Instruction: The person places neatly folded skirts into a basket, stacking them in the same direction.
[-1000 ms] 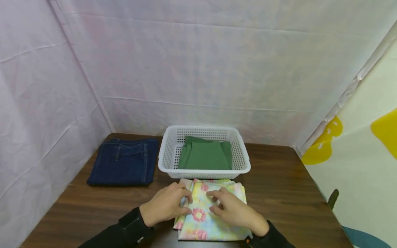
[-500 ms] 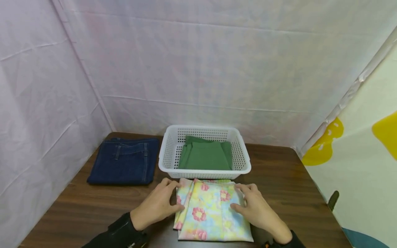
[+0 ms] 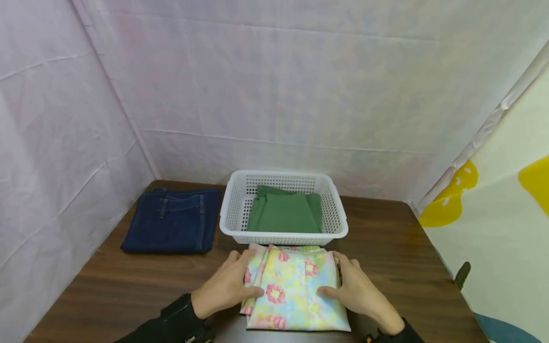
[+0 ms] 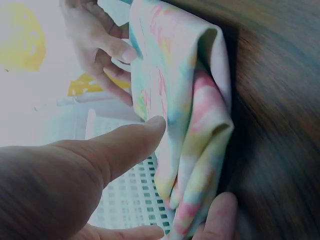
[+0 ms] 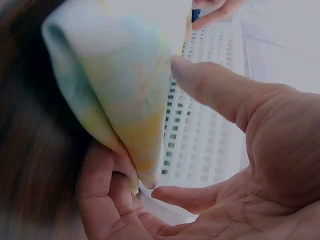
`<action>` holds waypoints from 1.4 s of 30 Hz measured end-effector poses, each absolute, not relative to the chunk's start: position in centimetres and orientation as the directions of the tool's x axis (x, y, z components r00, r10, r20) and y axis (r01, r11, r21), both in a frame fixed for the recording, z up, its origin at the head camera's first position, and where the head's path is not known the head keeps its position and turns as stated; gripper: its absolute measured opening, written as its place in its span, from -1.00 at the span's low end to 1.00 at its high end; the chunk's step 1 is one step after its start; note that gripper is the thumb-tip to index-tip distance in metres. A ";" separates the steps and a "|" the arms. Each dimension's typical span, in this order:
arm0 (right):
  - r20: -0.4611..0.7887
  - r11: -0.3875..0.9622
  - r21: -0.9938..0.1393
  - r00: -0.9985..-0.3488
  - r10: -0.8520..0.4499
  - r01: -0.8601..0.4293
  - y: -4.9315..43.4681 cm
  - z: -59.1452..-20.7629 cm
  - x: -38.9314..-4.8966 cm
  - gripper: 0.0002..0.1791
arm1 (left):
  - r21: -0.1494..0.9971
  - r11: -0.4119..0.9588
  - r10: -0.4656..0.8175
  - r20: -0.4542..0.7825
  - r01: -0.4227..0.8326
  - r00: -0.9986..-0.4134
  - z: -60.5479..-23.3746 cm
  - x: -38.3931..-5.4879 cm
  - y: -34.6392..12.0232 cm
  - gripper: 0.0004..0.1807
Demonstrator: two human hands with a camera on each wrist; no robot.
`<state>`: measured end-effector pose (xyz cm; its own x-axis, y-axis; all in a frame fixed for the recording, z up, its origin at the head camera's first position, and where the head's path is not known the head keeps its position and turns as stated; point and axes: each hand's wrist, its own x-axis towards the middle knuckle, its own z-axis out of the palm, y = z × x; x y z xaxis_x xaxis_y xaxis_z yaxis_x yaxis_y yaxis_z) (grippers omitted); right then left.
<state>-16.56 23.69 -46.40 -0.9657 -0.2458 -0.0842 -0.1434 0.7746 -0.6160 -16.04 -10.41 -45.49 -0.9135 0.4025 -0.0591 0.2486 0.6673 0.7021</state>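
The left hand (image 3: 227,285) and right hand (image 3: 359,290) are grasping opposite side edges of a folded floral cloth (image 3: 293,295), their thumbs pressing its upper face, their fingers curling beneath. The cloth is lying on the tabletop (image 3: 394,252), just in front of a white perforated basket (image 3: 283,235). Folded green fabric (image 3: 286,213) is resting inside; folded blue denim (image 3: 173,228) is lying left of the basket.

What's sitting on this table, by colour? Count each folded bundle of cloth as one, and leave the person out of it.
White: 1, the basket
Green: 1, the green cloth inside it
Dark blue: 1, the denim
Multicoloured floral: 1, the floral cloth between the hands
Total: 4
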 end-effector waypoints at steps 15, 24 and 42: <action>-0.143 0.764 -0.638 -0.962 -0.233 -0.090 22.0 -46.6 -17.7 0.33 | 0.680 0.674 0.441 -0.059 0.287 -0.895 -45.6 -17.0 -9.2 0.11; -0.126 0.731 -0.675 -0.959 -0.255 -0.106 21.2 -46.9 -17.9 0.28 | 0.673 0.660 0.483 -0.039 0.334 -0.875 -45.9 -17.3 -8.6 -0.01; -0.091 0.595 -0.783 -0.914 -0.395 -0.180 20.7 -47.8 -18.4 0.01 | 0.690 0.594 0.571 0.002 0.414 -0.821 -46.4 -18.3 -8.6 -0.37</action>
